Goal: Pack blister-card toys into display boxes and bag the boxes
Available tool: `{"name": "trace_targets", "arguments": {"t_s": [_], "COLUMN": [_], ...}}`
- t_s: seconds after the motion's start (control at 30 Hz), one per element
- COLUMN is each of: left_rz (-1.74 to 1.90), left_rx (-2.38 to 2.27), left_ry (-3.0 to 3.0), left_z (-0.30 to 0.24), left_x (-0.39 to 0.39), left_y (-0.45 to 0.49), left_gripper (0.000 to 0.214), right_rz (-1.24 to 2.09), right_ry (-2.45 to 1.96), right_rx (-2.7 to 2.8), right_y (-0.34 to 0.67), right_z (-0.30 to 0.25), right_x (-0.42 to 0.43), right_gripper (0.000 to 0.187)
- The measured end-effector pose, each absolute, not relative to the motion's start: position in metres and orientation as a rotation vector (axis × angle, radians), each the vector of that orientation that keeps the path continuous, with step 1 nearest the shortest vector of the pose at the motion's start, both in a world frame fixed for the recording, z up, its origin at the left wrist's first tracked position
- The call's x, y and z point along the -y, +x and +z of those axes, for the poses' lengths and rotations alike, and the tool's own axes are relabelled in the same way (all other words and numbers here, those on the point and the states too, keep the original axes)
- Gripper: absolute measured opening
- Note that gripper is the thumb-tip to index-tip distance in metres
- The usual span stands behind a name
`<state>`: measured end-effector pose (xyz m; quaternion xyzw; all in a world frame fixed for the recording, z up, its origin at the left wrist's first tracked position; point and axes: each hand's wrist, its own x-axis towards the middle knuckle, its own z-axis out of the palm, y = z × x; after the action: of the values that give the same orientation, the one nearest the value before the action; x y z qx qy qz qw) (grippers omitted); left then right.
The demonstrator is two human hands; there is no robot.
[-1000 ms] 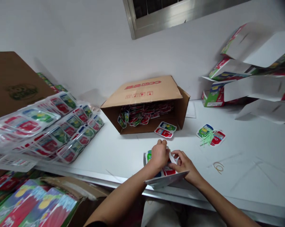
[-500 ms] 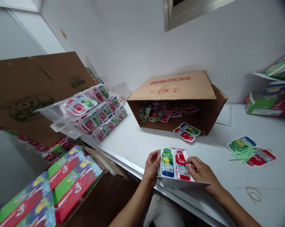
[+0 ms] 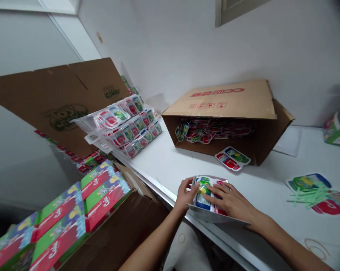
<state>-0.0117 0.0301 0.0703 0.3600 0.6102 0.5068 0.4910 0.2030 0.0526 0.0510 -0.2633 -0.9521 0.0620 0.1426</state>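
Observation:
Close to the table's front edge is a small open display box (image 3: 215, 217) with its flap toward me. Bottle-shaped candy packets (image 3: 203, 203) lie inside it, a green-and-blue one on the left and a red one on the right. My left hand (image 3: 185, 194) grips the box's left wall, its thumb at the inner side. Across the packets lies my right hand (image 3: 234, 203), fingers stretched out flat and hiding most of the red one. Behind the hands, a loose double packet (image 3: 232, 158) rests at the mouth of a brown carton (image 3: 223, 99).
Several clear packs (image 3: 136, 130) of packets are stacked at the left of the white table (image 3: 170, 165). Filled printed boxes (image 3: 104, 192) stand in a carton at the lower left. Pale green strips (image 3: 311, 196) lie on packets at the right, near rubber bands (image 3: 316, 248).
My right hand has gone from pinching at the box's right side to lying flat over the packets. The left hand keeps its hold. The view has swung slightly left.

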Motion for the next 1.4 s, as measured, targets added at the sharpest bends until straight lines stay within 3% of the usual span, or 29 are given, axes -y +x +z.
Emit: {"name": "trace_targets", "arguments": {"t_s": [0.13,0.23,0.37,0.53,0.67,0.77,0.83,0.9,1.03,1.1,1.2,1.23,1.33,1.4], "left_rz": [1.219,1.251,1.282,1.265,1.146,1.064,0.978,0.811,0.516,0.581,0.871,0.954,1.08,1.087], "left_rx": [-1.392,-1.429,-1.568,-1.632,-1.525,-1.422,-1.298,-1.12,-0.935,-0.993,-1.114,-1.14,-1.165,-1.131], "left_ry": [0.79,0.789,0.901,1.261,1.534,1.668,1.784,1.956,2.107,2.047,1.863,1.76,1.455,1.368], "left_z": [0.062,0.049,0.036,0.045,0.055,0.062,0.07,0.082,0.097,0.093,0.07,0.061,0.035,0.026], "left_x": [-0.025,-0.029,-0.035,-0.034,-0.035,-0.036,-0.035,-0.033,-0.026,-0.023,-0.02,-0.019,-0.022,-0.03], "left_y": [-0.013,-0.009,-0.005,-0.009,-0.013,-0.022,-0.036,-0.054,-0.077,-0.075,-0.061,-0.057,-0.046,-0.041], "left_gripper": [0.075,0.082,0.068,0.018,0.016,0.017,0.014,0.037,0.086,0.079,0.034,0.03,0.06,0.081], "right_rz": [0.152,0.159,0.29,0.272,0.077,0.215,0.367,0.532,0.836,0.858,0.867,0.874,0.855,0.763], "right_ry": [-0.751,-0.721,-0.602,-0.593,-1.042,-1.272,-1.292,-1.242,-1.184,-1.276,-1.46,-1.501,-1.542,-1.568], "right_rx": [2.759,2.755,2.811,2.69,2.212,2.014,2.032,2.142,2.363,2.282,1.915,1.765,1.519,1.625], "right_y": [0.203,0.201,0.198,0.197,0.193,0.193,0.201,0.216,0.238,0.235,0.216,0.209,0.196,0.196], "right_z": [0.048,0.051,0.061,0.056,0.044,0.042,0.048,0.06,0.081,0.079,0.058,0.049,0.028,0.024], "right_x": [-0.054,-0.055,-0.059,-0.054,-0.038,-0.028,-0.022,-0.013,0.004,0.007,0.003,0.001,-0.001,-0.001], "right_gripper": [0.065,0.061,0.059,0.052,0.032,0.018,0.023,0.031,0.066,0.066,0.055,0.057,0.073,0.063]}}
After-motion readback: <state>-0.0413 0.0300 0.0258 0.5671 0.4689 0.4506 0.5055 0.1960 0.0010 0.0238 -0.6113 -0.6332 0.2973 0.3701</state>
